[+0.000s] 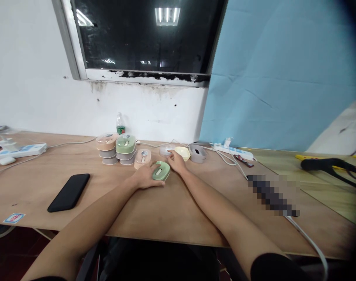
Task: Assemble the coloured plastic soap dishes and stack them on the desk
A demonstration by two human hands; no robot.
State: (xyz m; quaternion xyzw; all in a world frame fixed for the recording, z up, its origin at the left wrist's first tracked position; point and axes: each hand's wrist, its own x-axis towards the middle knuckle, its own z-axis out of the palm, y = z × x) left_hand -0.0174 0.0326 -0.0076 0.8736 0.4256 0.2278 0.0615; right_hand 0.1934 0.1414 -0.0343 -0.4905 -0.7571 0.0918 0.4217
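My left hand (145, 176) rests on the wooden table (172, 210) with its fingers closed around a green oval lid (161, 171). Just behind it my right hand (176, 160) reaches forward, fingers stretched out, its fingertips touching a clear round dish (167, 150) beside a yellow bowl (183, 152). A pink lid (142, 157) lies just left of the green one. Further left stand two stacks of small containers, one topped pink (107, 142), the other topped green (125, 143).
A black phone (69, 192) lies at the left. A grey cup (197, 153) and a white power strip (233, 151) with cables sit at the right, another strip (20, 150) at the far left. A green-labelled bottle (120, 124) stands by the wall.
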